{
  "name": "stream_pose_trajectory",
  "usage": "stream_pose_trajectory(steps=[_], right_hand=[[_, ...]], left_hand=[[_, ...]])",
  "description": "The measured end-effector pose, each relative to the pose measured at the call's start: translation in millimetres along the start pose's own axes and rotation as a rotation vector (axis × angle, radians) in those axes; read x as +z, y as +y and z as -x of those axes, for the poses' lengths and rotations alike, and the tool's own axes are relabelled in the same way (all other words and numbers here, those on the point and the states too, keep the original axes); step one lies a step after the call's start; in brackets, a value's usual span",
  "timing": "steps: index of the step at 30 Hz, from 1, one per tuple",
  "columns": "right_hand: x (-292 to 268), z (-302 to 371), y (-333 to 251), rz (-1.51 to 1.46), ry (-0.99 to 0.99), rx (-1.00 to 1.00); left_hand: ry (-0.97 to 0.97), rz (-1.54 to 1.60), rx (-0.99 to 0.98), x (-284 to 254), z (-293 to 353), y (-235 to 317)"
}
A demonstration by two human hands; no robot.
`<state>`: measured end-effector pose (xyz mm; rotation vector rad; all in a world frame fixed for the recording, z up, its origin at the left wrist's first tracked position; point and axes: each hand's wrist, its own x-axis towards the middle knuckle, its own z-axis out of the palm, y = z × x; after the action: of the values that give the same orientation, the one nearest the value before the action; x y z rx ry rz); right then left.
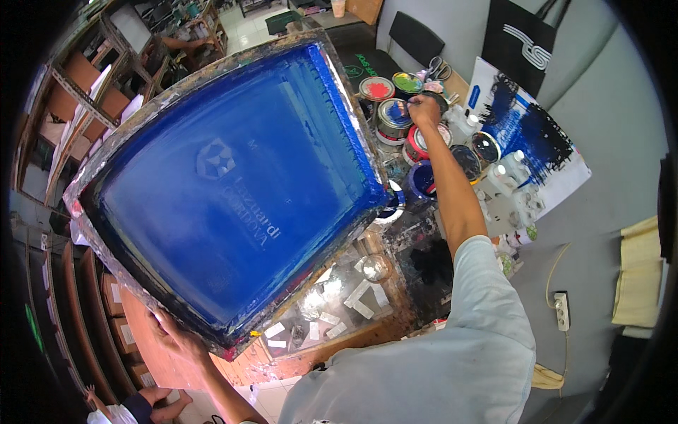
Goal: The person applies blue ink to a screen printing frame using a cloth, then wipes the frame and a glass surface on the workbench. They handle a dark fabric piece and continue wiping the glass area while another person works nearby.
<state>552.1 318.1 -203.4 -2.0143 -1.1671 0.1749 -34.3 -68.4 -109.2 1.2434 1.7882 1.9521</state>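
Note:
A large screen-printing frame point(296, 127) with blue mesh stands tilted in front of me, on the left. My left hand point(173, 336) is closed around its lower left corner. My right hand point(424, 111) reaches out over the paint cans with its fingers pinched together. What they hold, if anything, is too small to make out. Just left of those fingers is a paint can point(390, 131) with a blue-smeared top. A can with a red top point(376, 89) and one with a green-yellow top point(407, 83) stand behind it.
A blue paint tub point(422, 179) and clear bottles point(519, 166) stand near my right arm. Scissors point(439, 68) lie behind the cans. White strips point(362, 297) lie on the tabletop. A paint-smeared sheet point(565, 152) is at the right. Another person point(134, 410) is at lower left.

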Motion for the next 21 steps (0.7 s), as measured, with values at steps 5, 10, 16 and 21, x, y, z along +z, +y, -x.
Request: stream_pose_trajectory(steps=[5,10,16,21], right_hand=[[1.2,12.3,-8.6,0.138,0.1,-0.07],[-31.6,30.1,-12.8,-0.067,0.31,-0.236],[-64.7,134.0,-91.4,-0.674,-0.758,-0.208],[-55.8,142.1,-107.4,-0.87,-0.724,-0.228]], left_hand=[[0.021,-0.017,-0.055,-14.2,10.3,-10.0],[0.023,-0.075,0.032,-8.6,8.8,-14.6],[0.081,0.054,0.081,-17.4,27.9,-37.7],[0.073,-0.084,0.04,-1.5,44.7,-52.0]])
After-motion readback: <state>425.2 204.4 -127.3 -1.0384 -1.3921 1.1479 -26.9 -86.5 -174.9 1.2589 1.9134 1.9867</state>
